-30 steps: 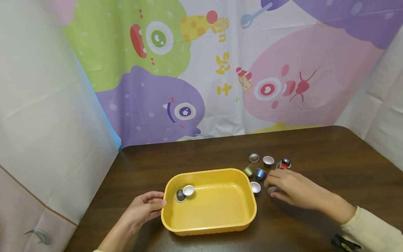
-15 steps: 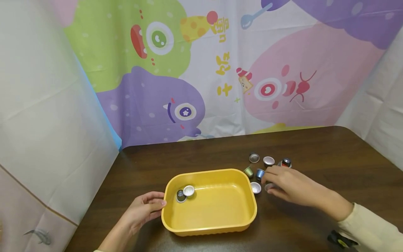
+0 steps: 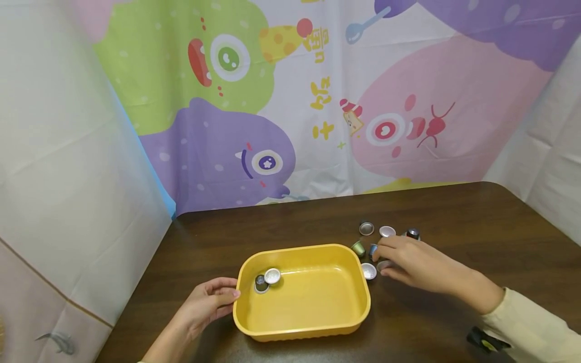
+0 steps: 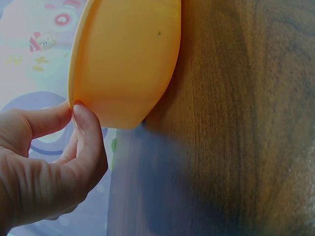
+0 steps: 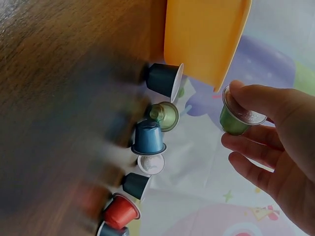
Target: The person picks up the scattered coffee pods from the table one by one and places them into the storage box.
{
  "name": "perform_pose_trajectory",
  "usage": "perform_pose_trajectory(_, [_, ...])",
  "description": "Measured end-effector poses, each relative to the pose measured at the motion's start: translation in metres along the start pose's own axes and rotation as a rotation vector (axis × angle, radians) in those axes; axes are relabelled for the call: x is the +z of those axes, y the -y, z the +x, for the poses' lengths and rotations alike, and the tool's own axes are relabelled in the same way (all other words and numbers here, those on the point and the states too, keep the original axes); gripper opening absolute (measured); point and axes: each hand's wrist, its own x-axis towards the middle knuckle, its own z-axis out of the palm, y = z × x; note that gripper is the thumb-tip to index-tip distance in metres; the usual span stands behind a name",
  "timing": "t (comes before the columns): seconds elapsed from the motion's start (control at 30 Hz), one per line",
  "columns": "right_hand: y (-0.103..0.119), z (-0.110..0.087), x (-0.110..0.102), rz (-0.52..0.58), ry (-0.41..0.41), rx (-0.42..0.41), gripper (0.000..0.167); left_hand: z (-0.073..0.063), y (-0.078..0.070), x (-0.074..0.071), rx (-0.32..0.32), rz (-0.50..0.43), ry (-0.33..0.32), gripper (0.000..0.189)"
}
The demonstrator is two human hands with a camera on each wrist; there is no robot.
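My left hand [image 3: 206,305] pinches the left rim of a yellow rectangular bin [image 3: 301,333], thumb and fingers either side of the wall in the left wrist view. Inside the bin, a dark coffee capsule [image 3: 260,283] stands beside one with its pale lid up [image 3: 272,276]. Off the bin's right side, my right hand [image 3: 419,264] holds a green coffee capsule [image 5: 234,122] by its rim between thumb and fingers, above the table. Close by on the table are a blue capsule [image 5: 148,137], another green capsule [image 5: 169,116] and a dark one with a pale lid [image 5: 162,79].
Further right, a red capsule [image 5: 120,211] and several dark ones lie scattered behind the right hand. The brown wooden table [image 3: 218,232] ends at a cartoon-printed curtain [image 3: 317,166]. A black strap [image 3: 487,340] shows below the right sleeve.
My right hand has shifted a little left towards the bin with the green capsule, now overlapping the blue one in the head view. The left hand and bin stay in place.
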Motion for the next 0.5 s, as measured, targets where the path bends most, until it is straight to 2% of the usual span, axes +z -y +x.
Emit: perform_pose_trajectory(0.5, [-0.001,0.011,-0.001,0.021,-0.012,-0.036,0.026,0.000,0.000,0.000,-0.001,0.001,0.001,0.040])
